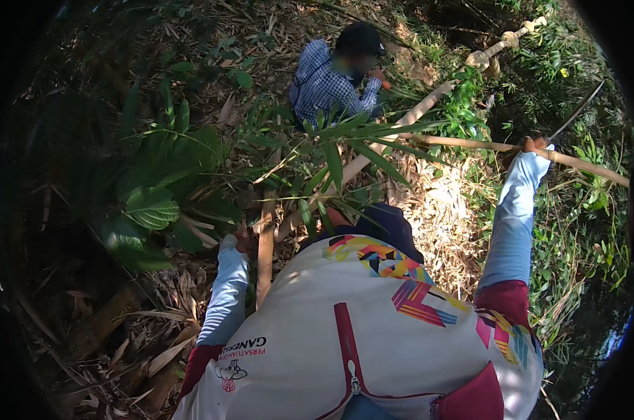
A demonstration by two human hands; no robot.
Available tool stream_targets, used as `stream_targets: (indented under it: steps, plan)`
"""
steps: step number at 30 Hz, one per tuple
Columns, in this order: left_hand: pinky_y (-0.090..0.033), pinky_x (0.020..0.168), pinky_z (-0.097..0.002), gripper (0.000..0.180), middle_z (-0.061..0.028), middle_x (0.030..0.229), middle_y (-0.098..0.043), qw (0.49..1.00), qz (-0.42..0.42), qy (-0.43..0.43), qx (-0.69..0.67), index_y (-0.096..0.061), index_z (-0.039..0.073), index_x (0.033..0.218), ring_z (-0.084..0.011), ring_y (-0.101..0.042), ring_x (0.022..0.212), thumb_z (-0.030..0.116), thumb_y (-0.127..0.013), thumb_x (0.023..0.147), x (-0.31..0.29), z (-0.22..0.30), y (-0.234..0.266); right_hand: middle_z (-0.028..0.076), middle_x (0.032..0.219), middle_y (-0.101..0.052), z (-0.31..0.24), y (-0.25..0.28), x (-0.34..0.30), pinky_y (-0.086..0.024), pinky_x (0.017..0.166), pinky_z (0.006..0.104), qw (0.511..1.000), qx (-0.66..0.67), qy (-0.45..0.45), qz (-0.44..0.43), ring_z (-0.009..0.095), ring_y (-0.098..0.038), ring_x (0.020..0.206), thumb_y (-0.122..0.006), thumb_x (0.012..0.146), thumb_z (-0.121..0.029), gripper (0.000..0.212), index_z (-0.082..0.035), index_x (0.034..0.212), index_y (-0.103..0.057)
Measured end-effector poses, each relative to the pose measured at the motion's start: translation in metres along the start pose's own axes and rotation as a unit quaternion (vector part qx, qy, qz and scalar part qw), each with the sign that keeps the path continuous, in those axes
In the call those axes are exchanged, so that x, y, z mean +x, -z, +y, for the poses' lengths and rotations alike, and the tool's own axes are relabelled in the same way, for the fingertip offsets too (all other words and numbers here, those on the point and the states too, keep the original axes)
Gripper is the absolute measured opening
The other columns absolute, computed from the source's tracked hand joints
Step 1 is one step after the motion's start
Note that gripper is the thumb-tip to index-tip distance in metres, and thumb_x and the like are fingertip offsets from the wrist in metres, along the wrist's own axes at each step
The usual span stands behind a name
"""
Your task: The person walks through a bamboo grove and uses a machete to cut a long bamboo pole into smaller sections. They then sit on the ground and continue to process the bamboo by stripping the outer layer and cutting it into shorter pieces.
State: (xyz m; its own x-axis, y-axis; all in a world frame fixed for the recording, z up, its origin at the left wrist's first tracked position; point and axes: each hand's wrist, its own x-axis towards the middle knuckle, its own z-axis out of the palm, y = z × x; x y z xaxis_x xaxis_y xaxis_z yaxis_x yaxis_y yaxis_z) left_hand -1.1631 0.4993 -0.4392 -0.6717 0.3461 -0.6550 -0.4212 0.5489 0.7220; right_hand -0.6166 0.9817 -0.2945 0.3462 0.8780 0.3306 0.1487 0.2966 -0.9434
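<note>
My right hand (534, 144) is stretched out to the far right, its fingers closed around the handle of a machete. The long dark blade (577, 110) points up and away to the right. A thin bamboo stick (471, 143) crosses at that same hand; whether the fingers touch it I cannot tell. On the left, my left hand (242, 240) is low among leaves, beside an upright brown bamboo piece (265, 245). Shade and foliage hide its fingers. Between the hands, a long, thick bamboo pole (429, 103) runs slantwise, partly behind green bamboo leaves (334, 164).
A person in a checked shirt (324, 80) and dark cap crouches ahead, near the thick pole. Broad-leaved plants (152, 208) crowd the left. Dry leaf litter (439, 210) covers the sunlit ground, with dense green undergrowth (583, 238) on the right.
</note>
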Motion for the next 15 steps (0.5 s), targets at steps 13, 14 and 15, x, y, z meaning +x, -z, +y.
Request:
stream_targets:
  steps: [13, 14, 15]
  plan:
    - [-0.040, 0.077, -0.0344, 0.042, -0.0115, 0.094, -0.059, 0.959, -0.252, -0.119, 0.043, -0.051, 0.001, 0.116, -0.0199, -0.054, 0.085, 0.031, -0.063, 0.088, -0.010, 0.062, -0.057, 0.004, 0.085, -0.057, -0.030, -0.148, 0.064, -0.048, 0.064, 0.0269, 0.983, -0.051, 0.154, -0.084, 0.013, -0.056, 0.072, -0.068, 0.077, -0.007, 0.035, -0.002, 0.108, -0.054]
    - [-0.040, 0.079, -0.0347, 0.043, -0.0119, 0.096, -0.059, 0.952, -0.271, -0.143, 0.030, -0.051, 0.001, 0.117, -0.0203, -0.054, 0.087, 0.031, -0.063, 0.088, -0.015, 0.072, -0.058, 0.004, 0.084, -0.057, -0.038, -0.161, 0.067, -0.047, 0.062, 0.0271, 0.973, -0.098, 0.187, -0.093, 0.013, -0.056, 0.071, -0.067, 0.077, -0.009, 0.034, -0.002, 0.109, -0.055]
    - [-0.040, 0.081, -0.0350, 0.043, -0.0123, 0.097, -0.059, 0.944, -0.284, -0.166, 0.020, -0.051, 0.001, 0.117, -0.0206, -0.054, 0.089, 0.031, -0.063, 0.088, -0.021, 0.081, -0.057, 0.004, 0.084, -0.057, -0.047, -0.175, 0.070, -0.047, 0.061, 0.0272, 0.960, -0.139, 0.221, -0.100, 0.013, -0.055, 0.070, -0.067, 0.077, -0.010, 0.034, -0.001, 0.109, -0.055]
